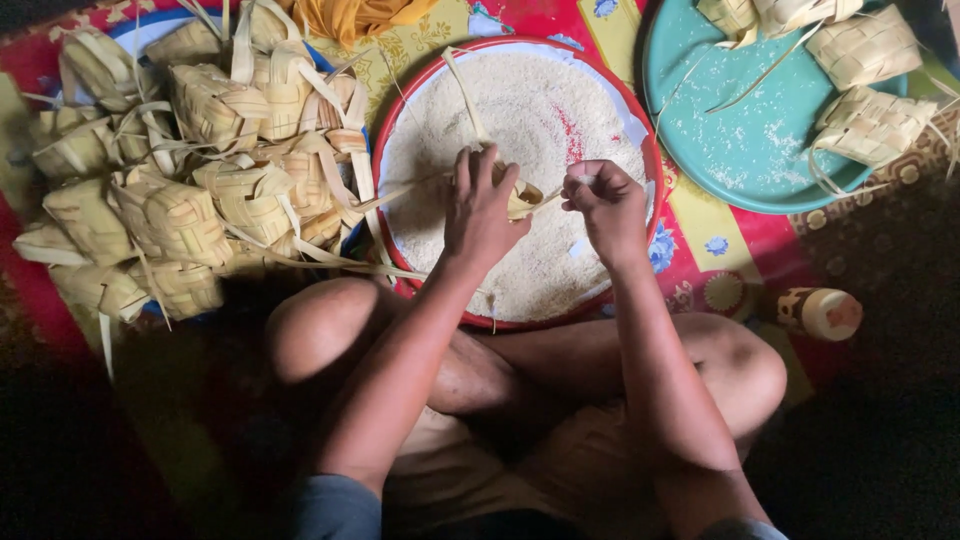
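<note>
L hand (483, 208) grips a woven palm-leaf pouch (522, 198) over the red-rimmed tray of rice (520, 262); R hand (605, 203) is pinched shut, prob. on grains. Risk: pouch tilts w/ loose strips, rice spills onto the floor mat (742, 240).

My one head camera looks straight down, close over my crossed legs, onto the red tray of rice (540, 270) on the floor.

Two trays (655, 170) (700, 150), one bottle (820, 312), four woven pouches (870, 125) on the teal tray
</note>
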